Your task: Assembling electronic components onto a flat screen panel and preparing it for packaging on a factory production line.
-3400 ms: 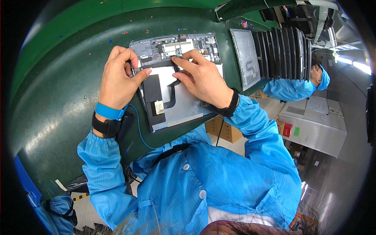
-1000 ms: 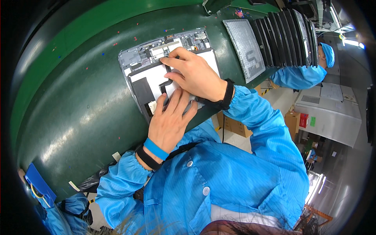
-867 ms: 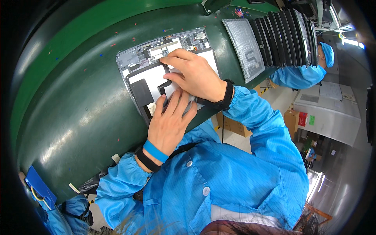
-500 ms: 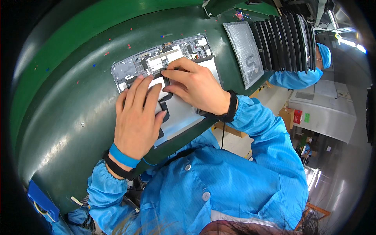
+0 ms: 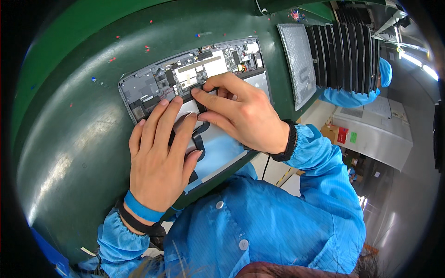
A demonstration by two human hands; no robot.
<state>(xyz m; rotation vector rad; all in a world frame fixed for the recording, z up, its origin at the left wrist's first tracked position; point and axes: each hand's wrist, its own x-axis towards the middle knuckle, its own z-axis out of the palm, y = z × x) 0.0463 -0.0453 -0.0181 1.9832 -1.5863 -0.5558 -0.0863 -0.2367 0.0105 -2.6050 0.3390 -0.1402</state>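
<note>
An opened laptop [image 5: 139,88] lies on the green bench, its inner parts exposed. The circuit board [image 5: 189,76] runs along its far side, and a smooth silver panel [image 5: 218,150] covers the near side. My left hand [image 5: 160,162] rests palm down over the left part, fingers stretched out, fingertips by the board's near edge. With bent index finger and thumb, my right hand [image 5: 254,113] pinches at a black flat cable [image 5: 201,107] beside the board; its far end is under the fingertip. The left hand and its fingers partly hide a curved black strip [image 5: 198,141].
A bubble-wrap pouch [image 5: 296,69] lies right of the laptop, beside a row of thin black panels [image 5: 343,55] standing on edge. Small red and blue bits [image 5: 147,47] dot the green bench [image 5: 83,120]. Another person in blue [image 5: 350,97] is beyond the panels.
The view has shifted and come closer, so the laptop looks larger. My left hand keeps its place on the laptop; the right fingers stay at the black cable with only a slight shift.
</note>
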